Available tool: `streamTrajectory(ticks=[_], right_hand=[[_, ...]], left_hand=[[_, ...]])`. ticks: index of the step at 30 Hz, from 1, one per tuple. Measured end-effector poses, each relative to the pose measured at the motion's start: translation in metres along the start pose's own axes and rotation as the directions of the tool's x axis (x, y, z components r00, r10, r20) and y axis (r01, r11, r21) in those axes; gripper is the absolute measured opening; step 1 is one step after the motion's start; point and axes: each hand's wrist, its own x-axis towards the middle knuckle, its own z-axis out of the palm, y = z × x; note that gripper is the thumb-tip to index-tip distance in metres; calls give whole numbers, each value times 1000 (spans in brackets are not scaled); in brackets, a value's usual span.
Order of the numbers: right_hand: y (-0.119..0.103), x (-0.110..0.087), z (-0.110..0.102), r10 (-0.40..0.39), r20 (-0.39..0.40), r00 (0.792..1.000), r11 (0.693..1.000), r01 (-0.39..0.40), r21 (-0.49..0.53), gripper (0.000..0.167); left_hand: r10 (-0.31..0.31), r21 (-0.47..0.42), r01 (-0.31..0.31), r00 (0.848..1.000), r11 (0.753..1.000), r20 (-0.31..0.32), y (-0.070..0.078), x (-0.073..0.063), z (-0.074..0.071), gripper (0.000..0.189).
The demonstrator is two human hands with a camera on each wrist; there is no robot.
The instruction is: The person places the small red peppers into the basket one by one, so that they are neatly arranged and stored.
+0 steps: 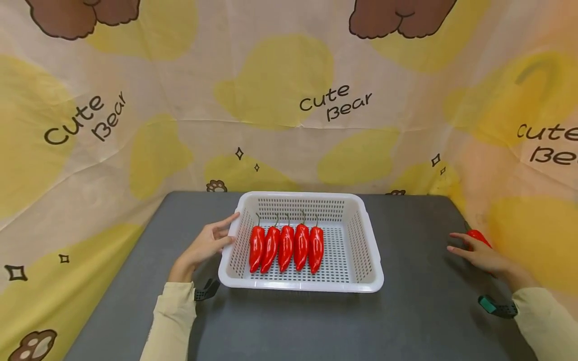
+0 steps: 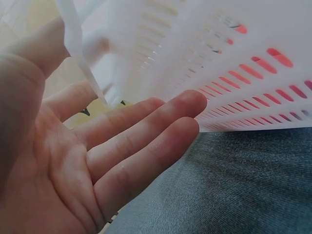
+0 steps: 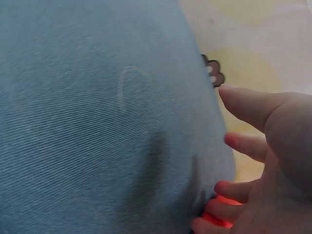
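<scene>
A white perforated plastic basket (image 1: 311, 286) stands on the dark table, with several red chili peppers (image 1: 286, 245) lying side by side in its left part, stems toward the back. At its left rim, my left hand (image 1: 205, 248) holds the edge between thumb and index finger. The left wrist view shows the other fingers (image 2: 146, 141) stretched along the outside of the basket wall (image 2: 131, 44). Far to the right, my right hand (image 1: 487, 258) reaches over another red chili pepper (image 1: 478, 235), its fingers spread. Part of that pepper is hidden behind the hand.
The dark table (image 1: 298, 326) extends around the basket. A patterned cloth (image 1: 271, 165) with yellow patches and lettering hangs behind and at both sides. That cloth borders the right table edge, close to the right hand.
</scene>
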Motion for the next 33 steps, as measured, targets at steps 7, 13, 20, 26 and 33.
streamTrajectory(ticks=[7,13,20,26,33], right_hand=[[-8,-8,-2,-35,-113,993,997,42,60,63],[-11,-8,-33,9,-109,994,999,-4,52,67],[3,-21,-42,84,-103,991,996,-86,-11,73],[20,-18,-29,104,-69,992,990,-110,-83,75],[35,-13,-19,26,-64,998,994,-33,-107,60]], left_hand=[[-26,8,26,1000,1000,1,-2,-3,-1,68],[-18,8,18,1000,1000,-22,-5,-2,-4,69],[-6,-5,6,1000,1000,7,-5,5,-2,69],[-16,11,17,1000,1000,-7,-2,1,-7,69],[-6,-6,6,1000,1000,9,0,-1,-3,69]])
